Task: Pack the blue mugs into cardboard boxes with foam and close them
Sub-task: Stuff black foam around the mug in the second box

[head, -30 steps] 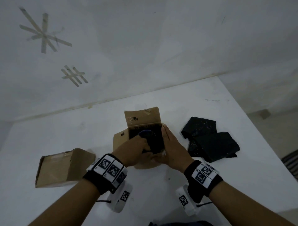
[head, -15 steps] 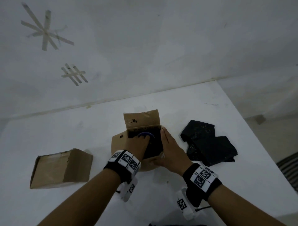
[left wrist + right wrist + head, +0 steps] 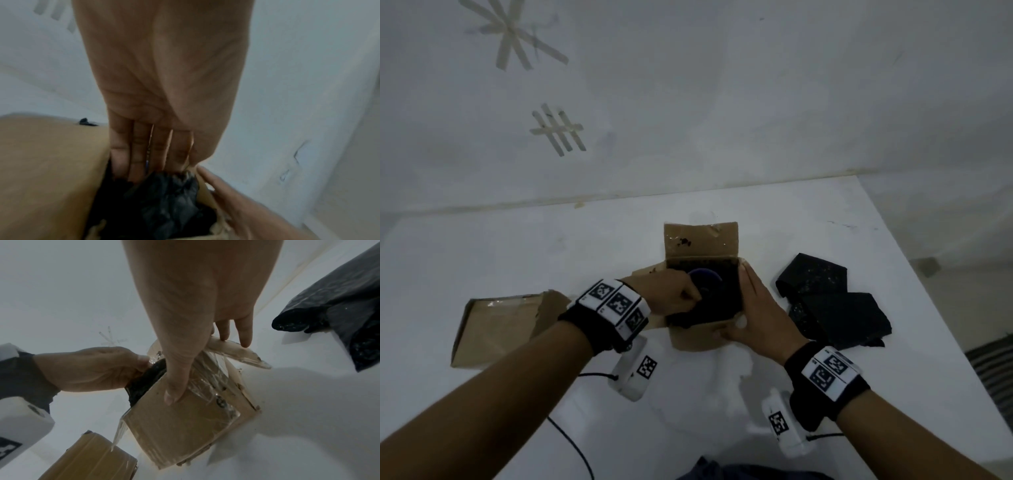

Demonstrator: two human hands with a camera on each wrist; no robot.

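I am reaching my left hand (image 3: 674, 294) into the open cardboard box (image 3: 698, 334), fingers (image 3: 135, 155) extended and packed together, pushing down into the black foam (image 3: 164, 203) along the box's left wall. They are pressing, not curling round anything I can see. My right hand (image 3: 753, 315) is lying flat and open against the box's right side, thumb (image 3: 174, 391) spread over the near wall, bracing it on the white surface (image 3: 825, 222).

The blue mug (image 3: 705, 279) is sitting inside the box, wedged in the foam, only its rounded top showing beside my left knuckles.

What could go wrong, I am judging: if I keep shoving on one side, the foam may bunch and tip the mug against the bare cardboard, leaving it unprotected there. The box is light and its taped flaps look crumpled; if my right hand slackens, the push could slide or tilt it. A mug riding too high would keep the flaps from closing.

Much is hidden from me. My left fingertips are disappearing into the foam, so I cannot tell whether they are touching the mug. The mug's handle and its orientation are out of sight. The box interior is dark in every view. Farther out, a second box (image 3: 493, 329) is lying to the left and spare foam pieces (image 3: 832, 308) to the right; what the second box holds I cannot tell.
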